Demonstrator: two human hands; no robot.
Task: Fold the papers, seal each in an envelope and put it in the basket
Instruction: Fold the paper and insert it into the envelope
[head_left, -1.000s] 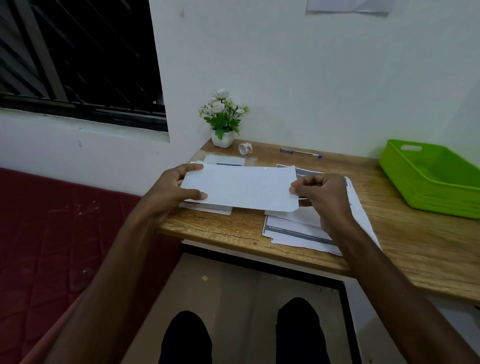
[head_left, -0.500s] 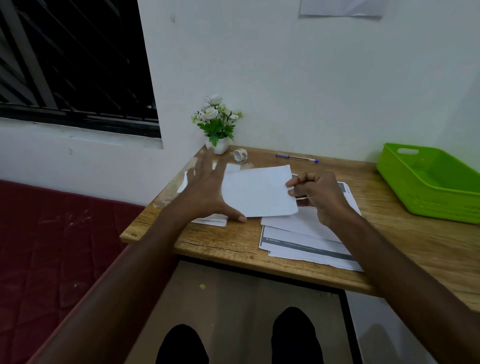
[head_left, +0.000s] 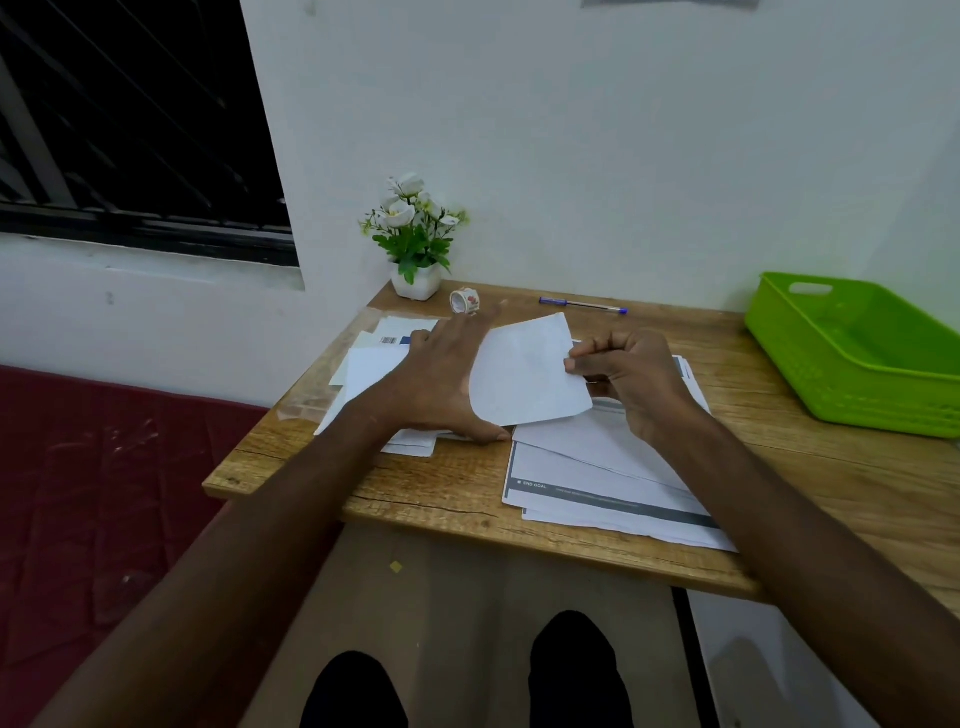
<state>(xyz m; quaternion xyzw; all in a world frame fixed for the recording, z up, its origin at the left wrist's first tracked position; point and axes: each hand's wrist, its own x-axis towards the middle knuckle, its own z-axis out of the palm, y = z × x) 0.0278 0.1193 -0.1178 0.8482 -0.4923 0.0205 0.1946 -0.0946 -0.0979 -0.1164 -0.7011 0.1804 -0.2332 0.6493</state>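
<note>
At tabletop centre, right hand pinches folded paper; left hand, fingers spread, presses nine-o'clock envelopes steady.

"END GOAL" stands in white on the dark band of a printed sheet.

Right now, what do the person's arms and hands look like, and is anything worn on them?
Both forearms are bare up to the frame's edge: no sleeves, watch or bracelets show. The left hand and right hand wear no gloves. The visible fingers show no rings. Nothing else is worn on either.
</note>
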